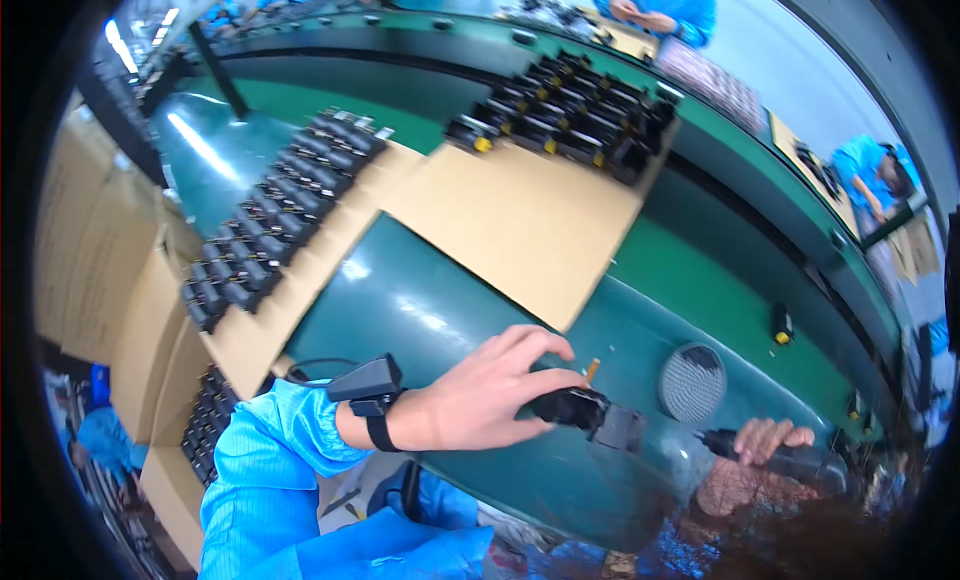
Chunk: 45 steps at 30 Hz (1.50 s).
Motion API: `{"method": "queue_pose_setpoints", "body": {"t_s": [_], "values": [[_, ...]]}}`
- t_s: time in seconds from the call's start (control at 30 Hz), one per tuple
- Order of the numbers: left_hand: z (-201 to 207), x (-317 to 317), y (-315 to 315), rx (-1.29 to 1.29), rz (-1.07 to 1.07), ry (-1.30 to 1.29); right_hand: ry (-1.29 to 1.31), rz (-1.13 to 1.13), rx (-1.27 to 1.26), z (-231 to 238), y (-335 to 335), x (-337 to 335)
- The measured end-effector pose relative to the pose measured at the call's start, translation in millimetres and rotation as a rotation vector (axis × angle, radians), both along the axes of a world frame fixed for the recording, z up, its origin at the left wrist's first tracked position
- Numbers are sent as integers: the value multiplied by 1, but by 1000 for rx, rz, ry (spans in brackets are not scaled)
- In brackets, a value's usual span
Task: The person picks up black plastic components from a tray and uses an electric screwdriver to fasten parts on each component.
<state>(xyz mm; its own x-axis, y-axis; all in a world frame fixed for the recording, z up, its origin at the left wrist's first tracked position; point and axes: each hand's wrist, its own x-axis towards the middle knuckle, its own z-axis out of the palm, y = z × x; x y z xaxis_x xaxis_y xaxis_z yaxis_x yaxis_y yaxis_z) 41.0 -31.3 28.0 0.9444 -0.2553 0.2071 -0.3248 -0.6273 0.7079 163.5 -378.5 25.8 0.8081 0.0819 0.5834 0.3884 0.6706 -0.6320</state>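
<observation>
My left hand (505, 385) wears a black wrist device (368, 385) and grips a small black housing (572, 408) between thumb and fingers, over the green table. The housing has a dark grey, blocky end (618, 427) on its right side. At the right, my right hand (768, 450) is wrapped round a dark, elongated tool that looks like an electric screwdriver (815, 468). Its narrow black tip points left toward the housing, with a gap between them. Blur and dark smears hide part of the right hand and forearm.
A round grey textured dish (692, 383) stands between the hands, farther back. Cardboard sheets (520, 230) carry rows of black parts (570, 115) and more black housings (285, 215). One black-and-yellow part (782, 323) lies on the green conveyor (700, 250). Co-workers in blue (660, 5) sit beyond.
</observation>
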Motion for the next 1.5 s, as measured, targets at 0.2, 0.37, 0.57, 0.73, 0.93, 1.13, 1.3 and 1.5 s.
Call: {"method": "queue_pose_setpoints", "body": {"t_s": [0.2,0.37,0.57,0.73,0.93,1.13,1.3,1.5], "values": [[-26,-65,19,486,142,-48,156,-21,115,-32,-4,7],[-39,-83,26,387,80,-68,224,-124,72,-22,-5,-9],[2,-137,89,151,593,-41,207,-62,73,-33,-22,0],[-3,-252,188,254,1206,-107,194,-22,60,-33,-15,2],[-23,-291,221,432,1362,51,230,-30,81,-32,-15,2],[-32,-264,229,498,1318,-41,231,2,100,-35,-15,-3],[-36,-240,234,621,1296,-10,188,-44,70,-32,-11,-1],[-25,-152,147,566,964,-136,273,-112,113,-23,13,0]]}}
